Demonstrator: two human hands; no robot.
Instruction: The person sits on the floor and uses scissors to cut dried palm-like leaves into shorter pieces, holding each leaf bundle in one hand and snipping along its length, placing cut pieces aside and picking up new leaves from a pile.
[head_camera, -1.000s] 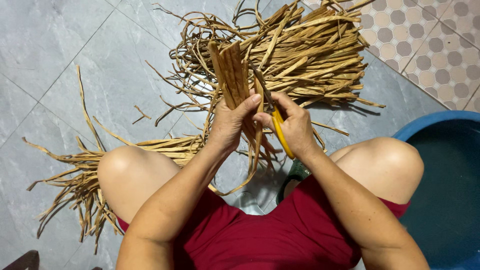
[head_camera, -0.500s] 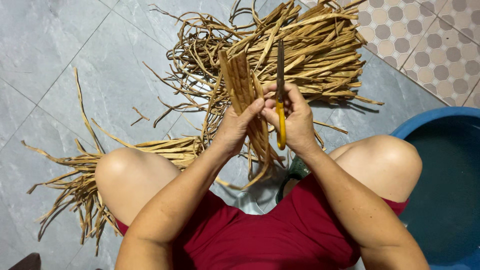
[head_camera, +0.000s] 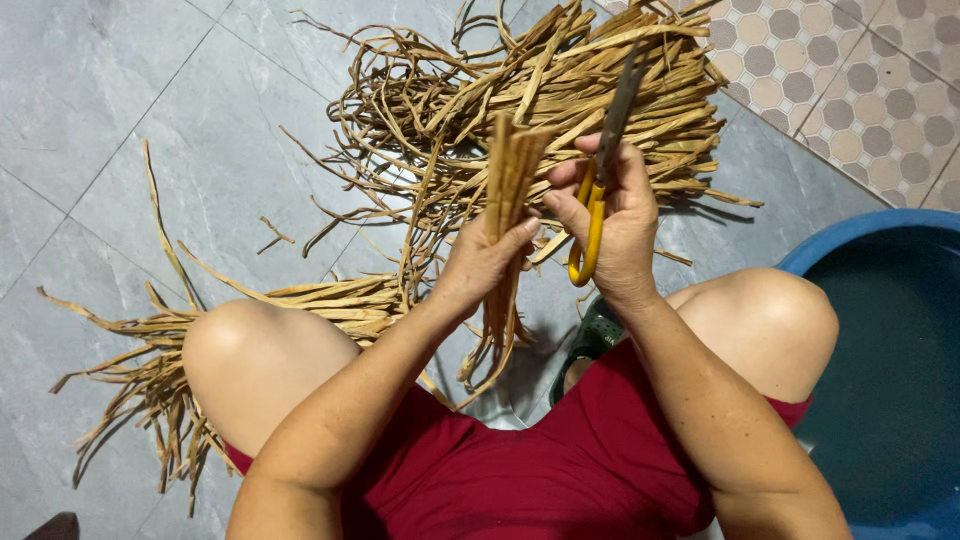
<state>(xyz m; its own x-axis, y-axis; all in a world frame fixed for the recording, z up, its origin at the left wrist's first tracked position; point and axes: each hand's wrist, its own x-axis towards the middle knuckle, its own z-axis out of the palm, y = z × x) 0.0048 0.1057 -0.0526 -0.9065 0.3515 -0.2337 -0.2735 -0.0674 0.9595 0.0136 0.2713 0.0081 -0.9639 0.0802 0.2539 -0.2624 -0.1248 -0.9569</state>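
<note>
- Left hand (head_camera: 487, 262) clamped around a small bundle of dried strips (head_camera: 508, 175), fingers wrapped tight, bundle standing upright with its cut ends fanned at the top.
- Right hand (head_camera: 612, 225) closed on yellow-handled scissors (head_camera: 598, 190), fingers through the loops, blades pointing up and away, apparently shut or nearly so.
- Blades sitting just beside the bundle's upper end, not biting into it at this instant.
- Looks like a trimming step: tops of the gripped strips being evened off.
- Next cut, by the look of it, calling for blades opened and swung across the uneven tips, with the left grip holding the strips level.
- Lower tails of the bundle dangling loose between the knees.
- Big heap of the same tan strips (head_camera: 560, 90) spread on the floor ahead; a second flatter sheaf (head_camera: 160, 350) lying beside the left knee.
- Floor of large grey tiles (head_camera: 120, 130), patterned small tiles (head_camera: 850, 70) off to the upper right.
- Blue basin (head_camera: 890, 330) right beside the right knee, inside dark.
- Red garment across the lap, dark green sandal (head_camera: 592, 340) peeking below the right wrist.
</note>
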